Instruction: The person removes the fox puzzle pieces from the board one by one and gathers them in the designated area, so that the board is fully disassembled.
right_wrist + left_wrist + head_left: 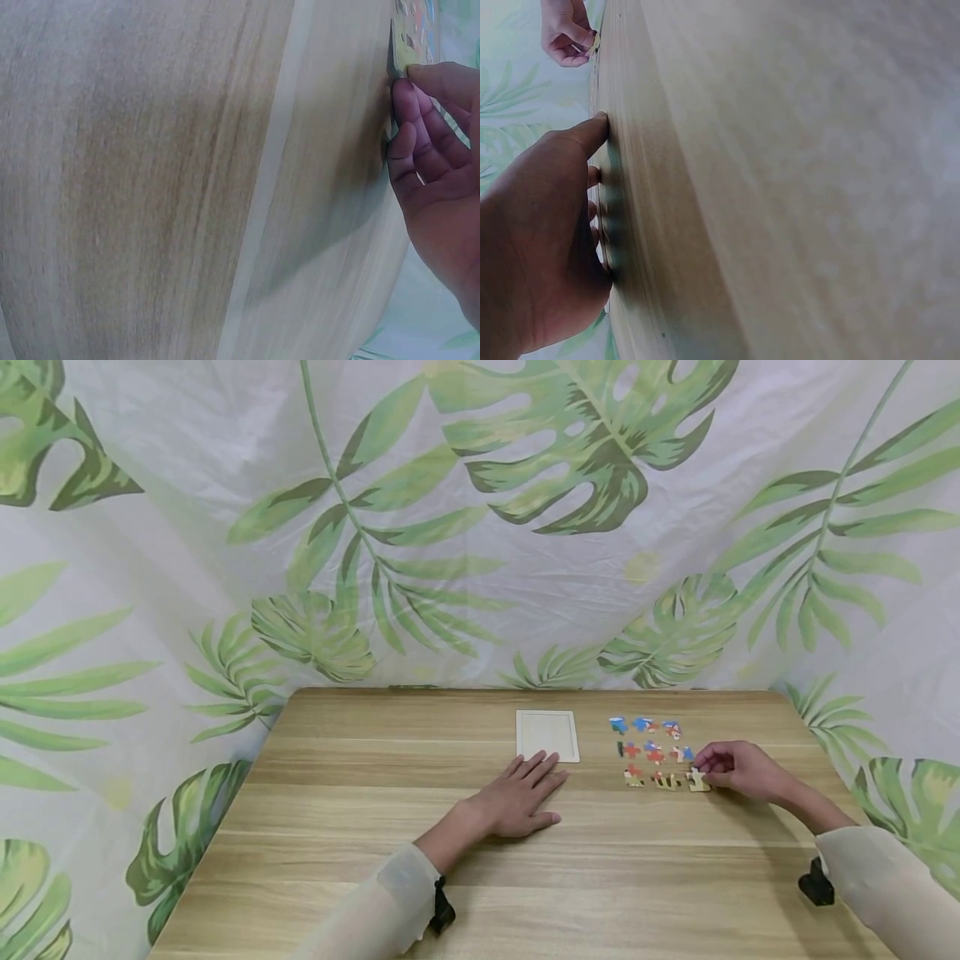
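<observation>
My left hand (516, 799) lies flat on the table with its fingers spread, the fingertips at the near edge of a shallow white puzzle tray (547, 733). At the right, my right hand (748, 771) pinches a yellowish jigsaw piece (698, 780) between thumb and fingers. This piece sits at the near right corner of a block of loose jigsaw pieces (654, 752), laid out in rows with small gaps. The right wrist view shows the thumb at the yellow edge of the piece (406, 58); the other fingers curl beneath.
The wooden table (337, 827) reaches back to a leaf-patterned cloth (465, 527) hung behind and at the sides. A gap of bare wood separates the tray from the pieces. Black wrist devices (817, 883) sit at both sleeves.
</observation>
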### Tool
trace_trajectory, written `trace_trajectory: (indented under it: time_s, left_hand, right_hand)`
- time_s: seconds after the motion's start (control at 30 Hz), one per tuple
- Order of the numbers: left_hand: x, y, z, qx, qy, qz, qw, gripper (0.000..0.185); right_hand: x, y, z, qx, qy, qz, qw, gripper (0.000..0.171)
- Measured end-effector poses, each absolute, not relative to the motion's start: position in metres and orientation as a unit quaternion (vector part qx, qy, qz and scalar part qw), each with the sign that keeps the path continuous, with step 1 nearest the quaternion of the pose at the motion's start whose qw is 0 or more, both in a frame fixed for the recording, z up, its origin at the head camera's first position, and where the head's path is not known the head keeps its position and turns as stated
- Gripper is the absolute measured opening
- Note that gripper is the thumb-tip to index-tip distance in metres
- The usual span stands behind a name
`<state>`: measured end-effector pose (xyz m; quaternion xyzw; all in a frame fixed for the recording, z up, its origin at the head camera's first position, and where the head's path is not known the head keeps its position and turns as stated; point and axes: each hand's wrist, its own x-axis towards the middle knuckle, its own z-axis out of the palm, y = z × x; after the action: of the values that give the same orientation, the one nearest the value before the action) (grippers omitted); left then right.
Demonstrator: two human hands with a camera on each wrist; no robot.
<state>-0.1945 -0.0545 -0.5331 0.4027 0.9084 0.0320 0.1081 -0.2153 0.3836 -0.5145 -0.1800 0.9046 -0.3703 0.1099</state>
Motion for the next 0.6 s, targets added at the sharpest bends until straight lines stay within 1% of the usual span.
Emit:
trace_trajectory:
  time_s: [0.13,0.3,0.47,0.6]
  left_hand:
    - [-0.195,-0.054,-0.534,0.403,0.909,0.033,0.106,0.073]
    - [-0.195,-0.053,-0.532,0.407,0.907,0.035,0.104,0.072]
    - [-0.193,-0.055,-0.533,0.417,0.903,0.056,0.083,0.07]
    - [-0.192,-0.065,-0.53,0.408,0.905,0.097,0.073,0.068]
  right_hand:
    - [-0.216,0.384,-0.514,-0.191,0.906,-0.367,0.094,0.016]
    - [-0.216,0.387,-0.512,-0.21,0.908,-0.357,0.06,0.016]
    - [-0.214,0.39,-0.512,-0.214,0.917,-0.335,0.027,0.013]
    - [-0.214,0.391,-0.509,-0.208,0.929,-0.306,-0.006,0.008]
